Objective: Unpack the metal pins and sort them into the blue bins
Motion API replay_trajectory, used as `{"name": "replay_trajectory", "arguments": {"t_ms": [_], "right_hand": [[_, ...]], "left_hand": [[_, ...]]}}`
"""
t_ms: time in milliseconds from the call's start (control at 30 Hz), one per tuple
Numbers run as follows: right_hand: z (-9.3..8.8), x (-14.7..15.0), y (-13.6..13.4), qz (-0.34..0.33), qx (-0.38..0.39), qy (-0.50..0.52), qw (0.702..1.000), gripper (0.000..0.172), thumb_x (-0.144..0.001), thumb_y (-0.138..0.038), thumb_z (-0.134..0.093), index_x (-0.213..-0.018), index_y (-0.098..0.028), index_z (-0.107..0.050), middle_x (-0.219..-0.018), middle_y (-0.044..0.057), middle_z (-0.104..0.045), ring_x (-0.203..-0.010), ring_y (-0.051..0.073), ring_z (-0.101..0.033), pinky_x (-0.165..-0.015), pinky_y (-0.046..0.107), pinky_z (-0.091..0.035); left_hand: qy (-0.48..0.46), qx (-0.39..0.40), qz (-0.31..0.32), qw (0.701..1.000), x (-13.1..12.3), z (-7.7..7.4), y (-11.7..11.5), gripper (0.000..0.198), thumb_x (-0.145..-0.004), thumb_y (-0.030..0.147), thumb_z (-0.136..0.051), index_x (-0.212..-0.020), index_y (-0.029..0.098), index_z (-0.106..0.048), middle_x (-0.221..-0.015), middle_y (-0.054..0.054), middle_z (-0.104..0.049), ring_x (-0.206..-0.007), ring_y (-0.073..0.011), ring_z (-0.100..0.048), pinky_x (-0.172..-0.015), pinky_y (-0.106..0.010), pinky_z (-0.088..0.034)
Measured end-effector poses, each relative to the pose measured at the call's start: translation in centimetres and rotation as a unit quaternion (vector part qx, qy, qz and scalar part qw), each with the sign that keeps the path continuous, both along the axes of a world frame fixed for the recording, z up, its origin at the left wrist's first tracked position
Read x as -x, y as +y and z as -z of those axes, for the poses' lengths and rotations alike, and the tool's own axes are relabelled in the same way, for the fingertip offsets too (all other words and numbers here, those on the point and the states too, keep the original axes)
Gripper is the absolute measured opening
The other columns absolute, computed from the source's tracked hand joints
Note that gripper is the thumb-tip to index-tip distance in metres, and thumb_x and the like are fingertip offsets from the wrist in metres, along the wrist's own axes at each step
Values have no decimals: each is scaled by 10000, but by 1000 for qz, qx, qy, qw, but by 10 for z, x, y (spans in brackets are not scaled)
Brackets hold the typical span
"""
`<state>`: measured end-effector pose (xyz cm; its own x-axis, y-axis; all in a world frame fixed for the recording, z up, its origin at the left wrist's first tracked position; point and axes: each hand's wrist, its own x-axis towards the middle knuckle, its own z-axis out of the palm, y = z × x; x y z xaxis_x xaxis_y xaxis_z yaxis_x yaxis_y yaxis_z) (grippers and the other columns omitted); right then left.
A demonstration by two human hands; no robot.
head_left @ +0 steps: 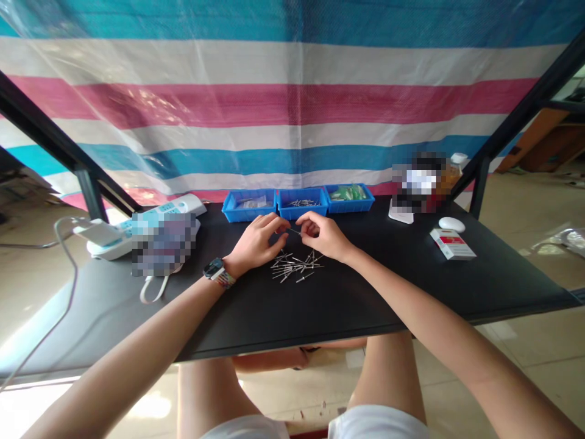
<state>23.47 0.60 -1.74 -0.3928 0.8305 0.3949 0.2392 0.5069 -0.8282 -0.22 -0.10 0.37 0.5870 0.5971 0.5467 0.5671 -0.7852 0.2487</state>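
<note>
My left hand (pixel 259 241) and my right hand (pixel 323 234) face each other above the black table, both with curled fingers. A thin metal blind rivet (pixel 295 230) spans the small gap between their fingertips. The right thumb and fingers pinch one end; the left thumb and forefinger close around the other. Below lies a loose heap of silvery blind rivets (pixel 292 267), pointing in many directions. Just behind my hands, the middle blue bin (pixel 301 213) contains more of these metal pieces.
Beside it stand a left blue bin (pixel 249 214) with clear bags and a right blue bin (pixel 351 205) with green contents. A power strip (pixel 185 207) with a cable is at left. A small red-and-white box (pixel 452 244) and white oval object (pixel 451 225) lie right.
</note>
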Motion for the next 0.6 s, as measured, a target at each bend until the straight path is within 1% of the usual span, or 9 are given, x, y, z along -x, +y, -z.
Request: {"name": "replay_trajectory", "arguments": {"t_ms": [100,267,433,533,600], "right_hand": [[1,1,4,-11,47,73,996,283,-781,-205,-708,-1055,-210,-639,-823,-17,-672,-729,155,-644,-718,296,-524],[-2,2,2,-11,82,137,987,236,-784,-279,-760,-980,-214,-645,-845,0,-676,-789,170,-670,-772,327,-559],[-6,3,-3,-20,83,139,987,257,-767,-315,-824,-919,-212,-643,-879,22,-716,-836,186,-697,-830,351,-587],[-6,3,-3,-4,76,133,988,266,-783,-363,-829,-889,-215,-636,-865,22,-711,-827,189,-700,-829,355,-596],[-5,4,-2,10,75,140,987,296,-800,-416,-830,-893,-218,-631,-848,19,-706,-806,187,-703,-810,354,-603]], "left_hand": [[5,-4,14,1000,-1,1,0,124,-1051,276,-533,-1066,222,-643,-987,-63,-693,-906,-230,-650,-879,-386,-496],[-7,-13,4,1000,-2,0,0,157,-1072,268,-506,-986,214,-627,-928,-59,-684,-846,-218,-614,-806,-357,-481],[-12,-8,-10,1000,-2,0,1,224,-1085,290,-484,-923,210,-616,-879,-63,-672,-836,-224,-606,-810,-367,-486],[-16,-1,-24,1000,-2,-1,1,270,-1096,315,-466,-889,211,-604,-859,-67,-667,-825,-227,-606,-810,-374,-488],[-13,4,-26,1000,-2,-2,0,279,-1101,327,-453,-906,212,-616,-871,-71,-678,-839,-232,-616,-828,-382,-489]]}}
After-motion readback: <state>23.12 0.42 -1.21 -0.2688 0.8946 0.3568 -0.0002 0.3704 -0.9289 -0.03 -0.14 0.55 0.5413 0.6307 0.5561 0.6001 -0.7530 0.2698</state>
